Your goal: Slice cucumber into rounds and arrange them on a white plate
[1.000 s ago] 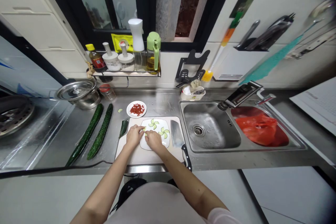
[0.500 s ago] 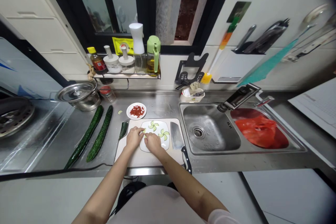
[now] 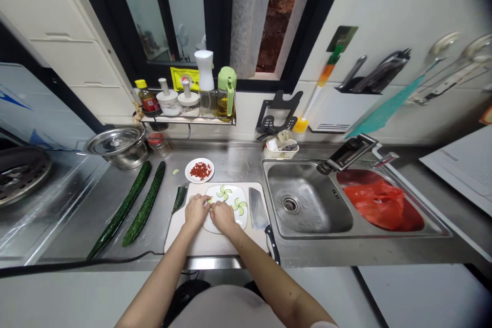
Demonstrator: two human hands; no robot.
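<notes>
Both left hand [image 3: 197, 211] and right hand [image 3: 223, 216] stayed together over the plate [image 3: 243, 221] of cucumber slices [image 3: 239, 206]; fingers [image 3: 204, 206] bent, hold unclear.

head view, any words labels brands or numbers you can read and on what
None can be read.
Yellow sticker: print too blurred.
Sauce bottle, red label: too small.
White sheet at right: faint print, unreadable.

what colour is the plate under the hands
The plate is white, with pale green cucumber slices on it; the head view shows it best.
</notes>
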